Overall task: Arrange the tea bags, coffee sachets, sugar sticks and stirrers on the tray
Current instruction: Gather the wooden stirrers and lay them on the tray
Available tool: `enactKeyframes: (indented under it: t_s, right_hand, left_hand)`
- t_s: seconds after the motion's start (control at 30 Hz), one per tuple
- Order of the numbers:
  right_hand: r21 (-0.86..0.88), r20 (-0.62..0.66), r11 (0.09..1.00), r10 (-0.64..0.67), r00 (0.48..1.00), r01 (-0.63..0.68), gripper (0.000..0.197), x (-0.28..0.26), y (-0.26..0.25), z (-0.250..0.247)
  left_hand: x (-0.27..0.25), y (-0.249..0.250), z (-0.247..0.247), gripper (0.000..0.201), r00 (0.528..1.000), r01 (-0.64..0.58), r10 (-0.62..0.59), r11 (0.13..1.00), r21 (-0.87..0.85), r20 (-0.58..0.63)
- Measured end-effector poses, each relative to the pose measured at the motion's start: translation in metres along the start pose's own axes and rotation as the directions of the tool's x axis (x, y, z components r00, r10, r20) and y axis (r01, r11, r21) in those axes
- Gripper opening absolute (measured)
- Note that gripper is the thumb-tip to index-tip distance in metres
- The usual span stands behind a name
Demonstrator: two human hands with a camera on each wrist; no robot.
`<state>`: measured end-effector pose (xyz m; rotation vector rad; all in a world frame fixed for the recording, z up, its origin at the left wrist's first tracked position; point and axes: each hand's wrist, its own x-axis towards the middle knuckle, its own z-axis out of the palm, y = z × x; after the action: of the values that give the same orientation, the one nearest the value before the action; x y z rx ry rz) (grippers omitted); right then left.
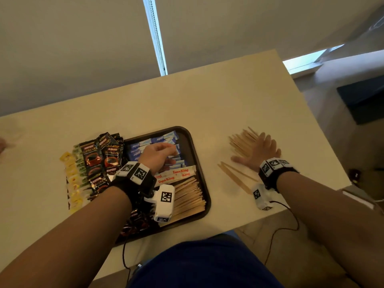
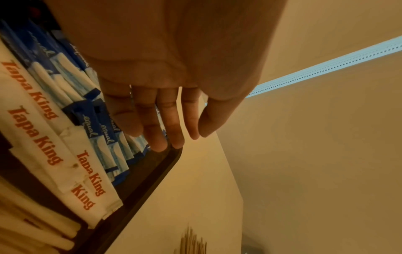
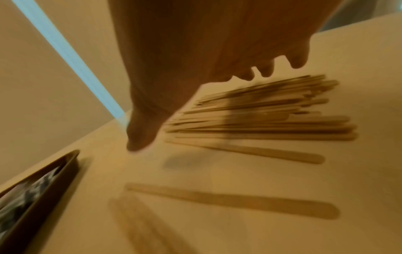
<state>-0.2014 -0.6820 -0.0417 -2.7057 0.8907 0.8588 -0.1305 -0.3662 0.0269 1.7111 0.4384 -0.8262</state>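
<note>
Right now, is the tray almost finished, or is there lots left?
Mostly done: the tray already holds blue sugar sticks, coffee sachets and a row of stirrers. The right hand reaches over the loose stirrers on the table. Those and two strays remain.

Room's dim, warm yellow light. Bright strip by the blinds (image 1: 155,36). Right wrist view v. blurry; loose stirrers (image 3: 261,116) smeared, dark hand shadow on them. Head view bends at edges.

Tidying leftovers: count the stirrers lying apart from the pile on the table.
2: both stray stirrers lie on the table between tray and right hand. Another hugs the pile's edge.
</note>
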Motion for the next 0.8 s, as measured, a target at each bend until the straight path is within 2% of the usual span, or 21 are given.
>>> enactKeyframes:
  t_s: [0.1, 0.23, 0.33, 0.43, 0.57, 0.63, 0.7, 0.8]
  right_hand:
    - [0.048, -0.050, 0.998, -0.035, 0.998, 0.037, 0.139, 0.004, -0.001, -0.010]
    - [-0.087, 0.001, 0.974, -0.212, 0.977, 0.211, 0.143, -0.012, -0.009, -0.006]
    - [-0.167, 0.026, 0.951, -0.260, 0.965, 0.261, 0.138, -0.026, -0.016, 0.009]
    - [-0.182, 0.017, 0.950, -0.256, 0.967, 0.254, 0.108, -0.034, -0.022, 0.020]
    - [-0.063, 0.043, 0.966, -0.247, 0.968, 0.250, 0.062, -0.037, -0.026, 0.025]
    - [-0.045, 0.069, 0.962, -0.265, 0.962, 0.268, 0.046, -0.038, -0.027, 0.029]
    - [-0.053, 0.083, 0.959, -0.272, 0.959, 0.277, 0.037, -0.039, -0.028, 0.033]
    - [-0.096, 0.107, 0.953, -0.278, 0.954, 0.289, 0.037, -0.039, -0.031, 0.035]
  left_hand:
    - [0.006, -0.001, 0.005, 0.009, 1.000, 0.018, -0.017, 0.999, 0.032, -0.005]
    - [0.009, 0.000, 0.011, 0.012, 0.999, 0.038, -0.038, 0.999, 0.033, -0.002]
    - [0.010, 0.000, 0.013, 0.012, 0.999, 0.039, -0.039, 0.999, 0.027, 0.015]
    - [0.010, -0.001, 0.013, 0.013, 0.999, 0.036, -0.036, 0.999, 0.021, 0.017]
    - [0.009, -0.004, 0.010, 0.014, 0.999, 0.036, -0.036, 0.999, 0.009, 0.031]
    - [0.008, -0.005, 0.009, 0.011, 0.999, 0.038, -0.038, 0.999, 0.000, 0.037]
    - [0.006, -0.006, 0.008, 0.010, 0.998, 0.040, -0.040, 0.999, -0.007, 0.048]
    - [0.005, -0.006, 0.006, 0.012, 0.998, 0.045, -0.044, 0.999, -0.013, 0.054]
